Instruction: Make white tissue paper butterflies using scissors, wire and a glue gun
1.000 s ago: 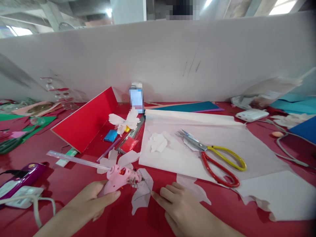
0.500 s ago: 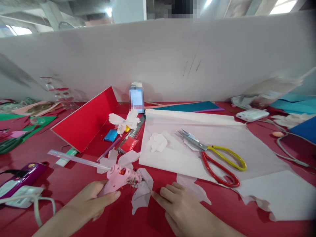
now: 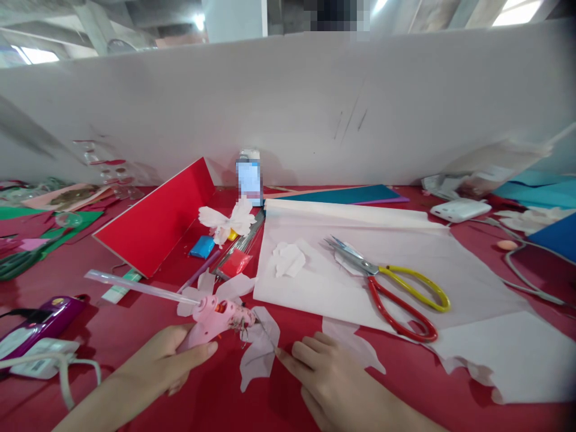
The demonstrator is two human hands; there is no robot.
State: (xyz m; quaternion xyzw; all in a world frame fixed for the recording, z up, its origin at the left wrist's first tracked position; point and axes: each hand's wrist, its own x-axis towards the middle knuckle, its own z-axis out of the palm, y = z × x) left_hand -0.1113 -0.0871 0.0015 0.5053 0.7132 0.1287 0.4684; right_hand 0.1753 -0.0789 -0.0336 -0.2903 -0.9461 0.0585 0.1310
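Glue gun point(image 3: 209, 321) (pink) at cutout point(image 3: 260, 359) edge

Pink plastic glue gun point(image 3: 212, 319); thin white paper cutout point(image 3: 261, 353); metal scissors point(image 3: 371, 269) show one red handle, one yellow; flat tabletop point(image 3: 238, 408) is plain red; small packet point(image 3: 201, 246) is blue.

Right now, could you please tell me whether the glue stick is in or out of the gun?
Partly in: the glue stick enters the gun from behind, a long stretch left outside.

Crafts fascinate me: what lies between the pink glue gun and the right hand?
In the head view, a pale paper cutout with a thin dark strand across it.
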